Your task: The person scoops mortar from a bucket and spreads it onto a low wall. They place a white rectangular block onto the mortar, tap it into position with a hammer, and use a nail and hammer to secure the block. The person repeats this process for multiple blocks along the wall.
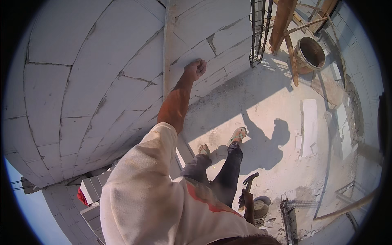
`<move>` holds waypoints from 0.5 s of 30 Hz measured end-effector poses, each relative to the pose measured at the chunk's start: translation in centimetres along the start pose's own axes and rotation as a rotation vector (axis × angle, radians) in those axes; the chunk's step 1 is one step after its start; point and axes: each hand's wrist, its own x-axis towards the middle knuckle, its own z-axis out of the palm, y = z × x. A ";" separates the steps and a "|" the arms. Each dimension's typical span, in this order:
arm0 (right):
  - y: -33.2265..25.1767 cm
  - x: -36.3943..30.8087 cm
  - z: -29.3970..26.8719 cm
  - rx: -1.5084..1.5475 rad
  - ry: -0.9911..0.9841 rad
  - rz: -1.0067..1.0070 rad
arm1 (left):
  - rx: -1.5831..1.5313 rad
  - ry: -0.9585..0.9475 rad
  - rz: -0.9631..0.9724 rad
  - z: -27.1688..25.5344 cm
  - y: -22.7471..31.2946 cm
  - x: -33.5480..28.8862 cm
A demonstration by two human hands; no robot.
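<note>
My left arm reaches out along the wall of pale blocks (134, 69). At its end my left hand (196, 68) is closed, fingers curled, close to the block face; whether anything small sits in them is hidden. Just left of that hand a narrow, light-coloured upright strip (168, 49) runs up the wall. Low on my right side, my right hand (246, 201) is wrapped round the handle of a claw hammer (250, 179), its dark metal head pointing up and away from me.
A mortar-stained bucket (311, 53) stands far right beside wooden props (283, 24) and a steel rebar cage (259, 32). White block pieces (309, 126) lie on the floor to the right. Near my right hand are a round pale container (260, 207) and more rebar (300, 204). Stacked blocks (92, 188) sit lower left.
</note>
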 end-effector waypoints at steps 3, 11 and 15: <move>1.8 -0.7 0.1 0.027 -0.017 -0.032 | 0.104 0.194 -0.008 -0.4 0.5 -0.7; 6.4 -2.3 2.5 0.199 -0.071 -0.149 | 0.220 0.182 -0.132 -1.1 -1.7 3.0; 8.8 -1.3 1.7 0.218 -0.149 -0.096 | 0.310 0.189 -0.077 -0.2 -2.3 3.6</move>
